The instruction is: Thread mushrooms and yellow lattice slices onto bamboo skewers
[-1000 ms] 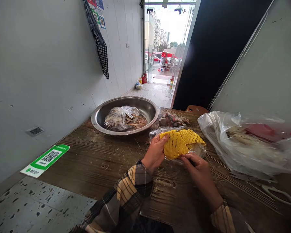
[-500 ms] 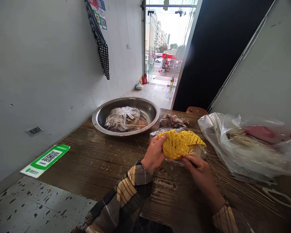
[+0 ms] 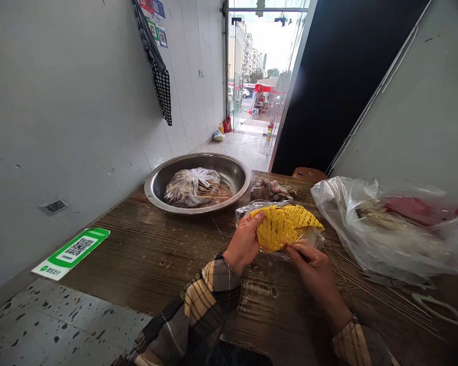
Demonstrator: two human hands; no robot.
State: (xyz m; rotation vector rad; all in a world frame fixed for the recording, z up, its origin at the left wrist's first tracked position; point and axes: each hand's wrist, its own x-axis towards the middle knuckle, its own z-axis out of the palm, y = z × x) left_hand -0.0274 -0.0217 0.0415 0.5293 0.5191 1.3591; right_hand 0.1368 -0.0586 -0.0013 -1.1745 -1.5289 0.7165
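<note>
A yellow food sheet with rows of slits is held up over the table, its right part folded into an overlapping flap. My left hand grips its left end, thumb on top and fingers behind. At its lower edge, my right hand is closed in a pinch, fingertips touching the sheet; whether they also hold something thin is hidden. Behind the sheet lies a clear plastic bag, mostly covered. Several thin wooden skewers lie on the table beside my right hand.
A metal basin holds a plastic bag and skewers. A crumpled cloth lies behind the yellow sheet. At right are a large plastic bag and pale-handled scissors. A green QR-code card lies at the table's left edge.
Almost nothing differs. My hands and the yellow sheet keep nearly the same place, and the whole view shifts very slightly.
</note>
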